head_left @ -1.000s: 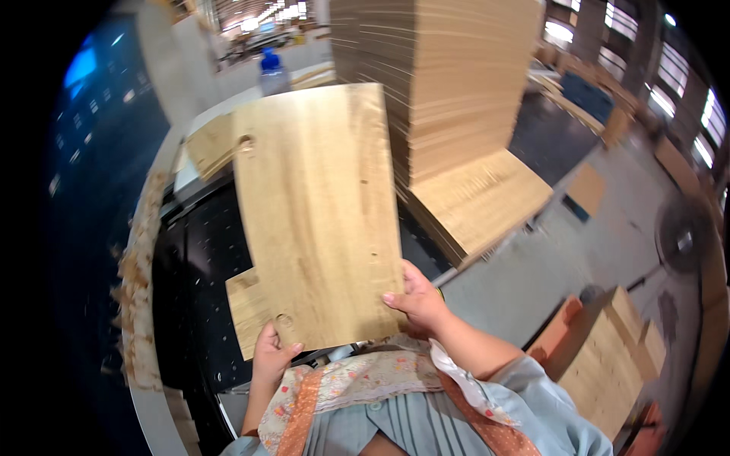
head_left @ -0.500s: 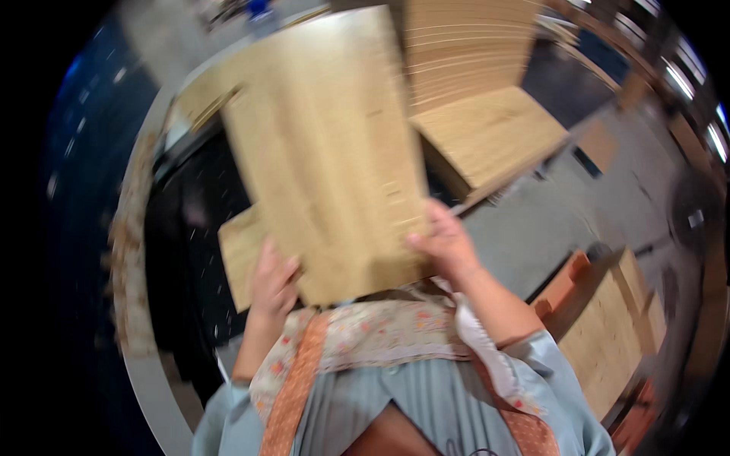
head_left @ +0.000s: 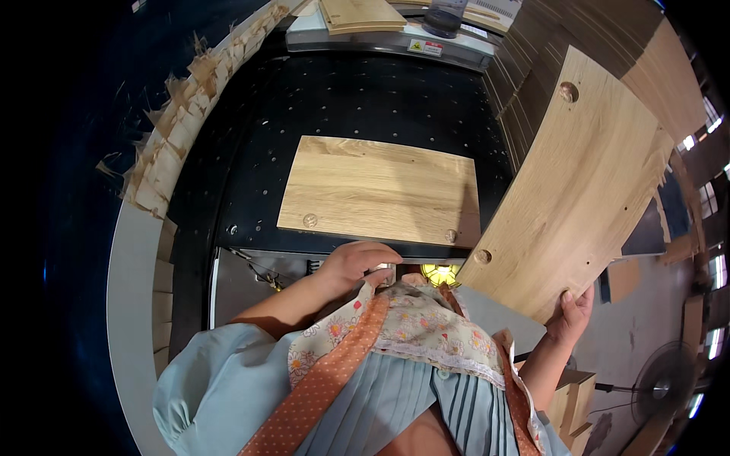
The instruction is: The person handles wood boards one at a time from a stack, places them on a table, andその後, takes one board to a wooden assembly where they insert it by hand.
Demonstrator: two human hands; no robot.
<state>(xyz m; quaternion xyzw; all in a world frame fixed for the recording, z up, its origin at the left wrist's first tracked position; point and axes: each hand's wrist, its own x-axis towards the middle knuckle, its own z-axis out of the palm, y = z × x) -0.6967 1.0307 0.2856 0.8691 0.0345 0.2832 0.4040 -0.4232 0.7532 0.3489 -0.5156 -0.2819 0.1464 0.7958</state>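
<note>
My right hand (head_left: 572, 315) grips the lower corner of a wood-grain board (head_left: 566, 190), thumb on its face. That board stands tilted at the right and has two round recesses along its left edge plus small drilled holes. A second wood-grain board (head_left: 380, 186) lies flat on the black worktable (head_left: 342, 95), with two round recesses near its front edge. Just below the worktable's front edge is my left hand (head_left: 357, 261), fingers curled around a small pale metallic part (head_left: 386, 272) that is mostly hidden.
A glowing yellow round lamp or button (head_left: 439, 274) sits under the table edge. Ragged layered packing (head_left: 179, 144) runs along the left. Further boards (head_left: 361, 14) and a clear container (head_left: 443, 19) are at the back. Tall stacked panels (head_left: 563, 45) stand right; a fan (head_left: 660, 389) is lower right.
The view has swung round to the black worktable. Both hands were on one board; now only my right hand holds a board, at the right, while my left is at the table's front edge.
</note>
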